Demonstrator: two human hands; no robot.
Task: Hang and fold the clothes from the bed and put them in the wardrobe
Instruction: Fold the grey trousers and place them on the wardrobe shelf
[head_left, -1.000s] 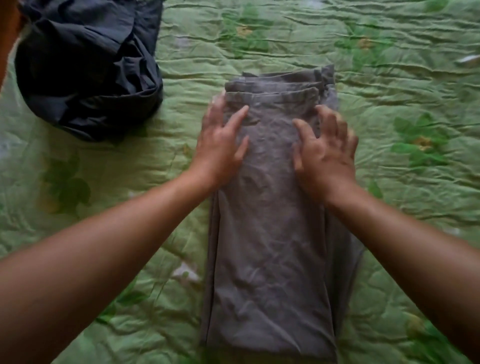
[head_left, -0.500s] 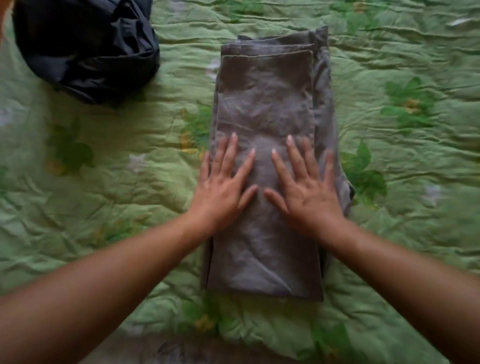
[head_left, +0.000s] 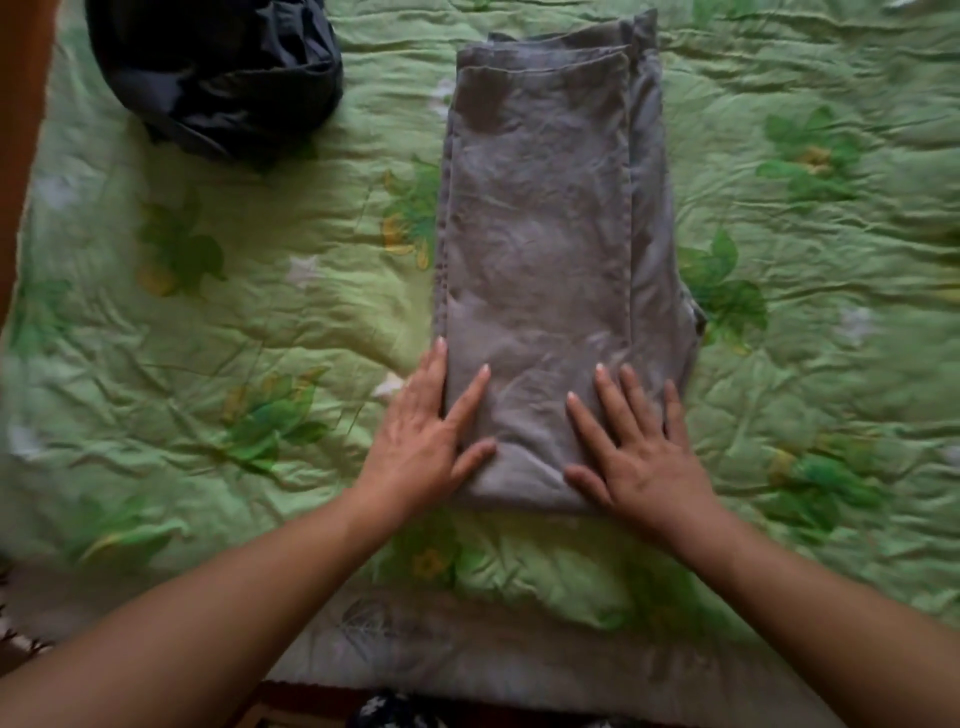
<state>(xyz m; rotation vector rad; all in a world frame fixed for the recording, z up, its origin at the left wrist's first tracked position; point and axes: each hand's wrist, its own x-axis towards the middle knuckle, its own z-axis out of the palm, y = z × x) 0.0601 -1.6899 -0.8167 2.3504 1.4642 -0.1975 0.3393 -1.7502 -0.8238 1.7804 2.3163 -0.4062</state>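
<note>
Grey trousers lie folded lengthwise in a long strip on the green bed cover, running away from me. My left hand lies flat at the near left corner of the strip, fingers spread, part on the cloth and part on the cover. My right hand presses flat on the near right corner, fingers apart. Neither hand grips anything. A crumpled dark blue-black garment sits in a heap at the far left of the bed.
The bed's near edge runs below my forearms, with a grey patterned border. A brown wooden surface stands along the left side. Dark patterned floor covering shows at the bottom.
Both hands have slid along the trousers toward me, from the far end to the near end. The view has pulled back, so the whole folded strip now shows.
</note>
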